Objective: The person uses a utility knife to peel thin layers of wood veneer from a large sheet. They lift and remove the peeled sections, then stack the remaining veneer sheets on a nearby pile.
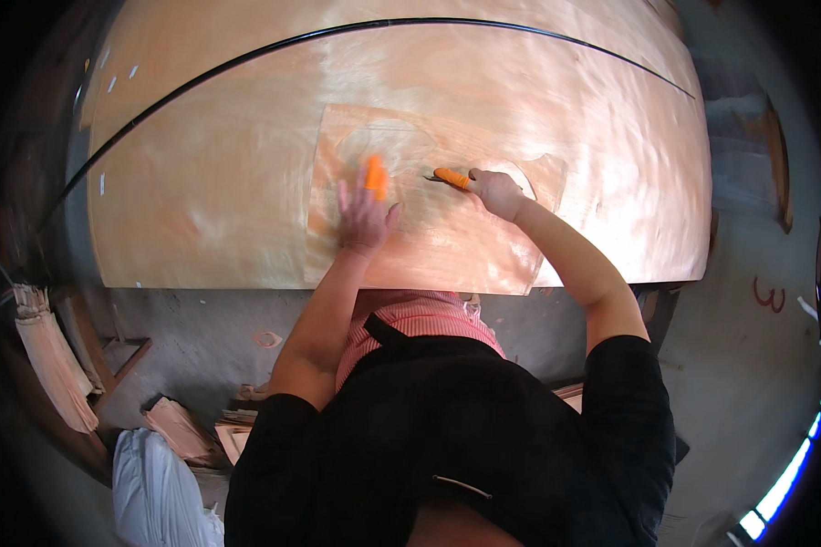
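Observation:
A patch of thin wood veneer (429, 260) lies on a larger veneer sheet (201, 173), near its front edge. My left hand (365, 219) rests flat on the patch's left part, fingers stretched out and slightly blurred, with orange covering (375, 177) on some of them. My right hand (496, 193) is closed round a small knife (433, 178), its dark tip pointing left at the patch's surface. Whether the orange along the knife is a handle or a finger cover, I cannot tell. Curved outlines show in the patch near both hands.
A long thin black strip (410, 20) arcs across the far part of the sheet. On the floor at left are bundled veneer strips (55, 360), folded veneer pieces (184, 430) and a white sack (158, 492). A brown board (779, 169) stands at right.

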The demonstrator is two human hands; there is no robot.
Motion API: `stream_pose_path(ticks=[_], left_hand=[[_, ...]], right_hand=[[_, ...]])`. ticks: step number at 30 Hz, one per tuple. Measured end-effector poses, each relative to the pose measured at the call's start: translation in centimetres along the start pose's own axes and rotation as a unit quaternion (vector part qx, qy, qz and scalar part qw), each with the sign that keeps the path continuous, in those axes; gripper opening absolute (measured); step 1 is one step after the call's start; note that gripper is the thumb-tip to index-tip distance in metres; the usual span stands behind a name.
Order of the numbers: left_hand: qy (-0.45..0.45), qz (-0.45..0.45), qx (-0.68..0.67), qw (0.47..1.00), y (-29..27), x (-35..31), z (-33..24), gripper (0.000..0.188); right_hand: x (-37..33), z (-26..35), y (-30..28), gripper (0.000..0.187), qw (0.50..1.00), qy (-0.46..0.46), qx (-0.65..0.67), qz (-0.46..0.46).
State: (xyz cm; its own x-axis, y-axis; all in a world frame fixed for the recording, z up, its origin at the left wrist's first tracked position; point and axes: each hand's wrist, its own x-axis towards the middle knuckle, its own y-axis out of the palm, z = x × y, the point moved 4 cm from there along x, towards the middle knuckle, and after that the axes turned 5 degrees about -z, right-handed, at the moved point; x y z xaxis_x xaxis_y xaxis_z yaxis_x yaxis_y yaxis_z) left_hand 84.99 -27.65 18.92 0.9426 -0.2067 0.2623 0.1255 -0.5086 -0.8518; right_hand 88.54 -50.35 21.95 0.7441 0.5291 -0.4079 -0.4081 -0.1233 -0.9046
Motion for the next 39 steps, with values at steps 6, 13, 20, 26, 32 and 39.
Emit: stream_pose_path(ticks=[6,13,20,26,32,39], left_hand=[[0.157,0.067,-0.043,0.984,1.6,0.1,-2.5,0.050],[0.152,0.086,-0.025,0.984,1.7,0.3,-3.1,0.048],[0.125,0.151,0.109,0.975,4.1,-0.7,-2.3,0.053],[0.175,0.108,0.006,0.979,1.1,0.0,-3.3,0.052],[0.155,0.129,0.019,0.979,0.4,-0.1,-3.9,0.050],[0.164,0.105,-0.010,0.981,-0.1,0.0,-4.1,0.049]], right_hand=[[-3.9,0.9,7.2,0.029,0.977,0.198,0.065,-0.043],[-12.4,7.9,10.8,0.036,0.929,0.320,0.173,-0.073],[-14.5,5.6,8.7,0.033,0.802,0.454,0.376,-0.098],[-19.0,-4.1,7.9,0.029,0.672,0.469,0.362,-0.445],[-19.4,-8.9,10.1,0.021,0.596,0.570,0.387,-0.412],[-19.5,-9.7,11.2,0.024,0.518,0.544,0.513,-0.415]])
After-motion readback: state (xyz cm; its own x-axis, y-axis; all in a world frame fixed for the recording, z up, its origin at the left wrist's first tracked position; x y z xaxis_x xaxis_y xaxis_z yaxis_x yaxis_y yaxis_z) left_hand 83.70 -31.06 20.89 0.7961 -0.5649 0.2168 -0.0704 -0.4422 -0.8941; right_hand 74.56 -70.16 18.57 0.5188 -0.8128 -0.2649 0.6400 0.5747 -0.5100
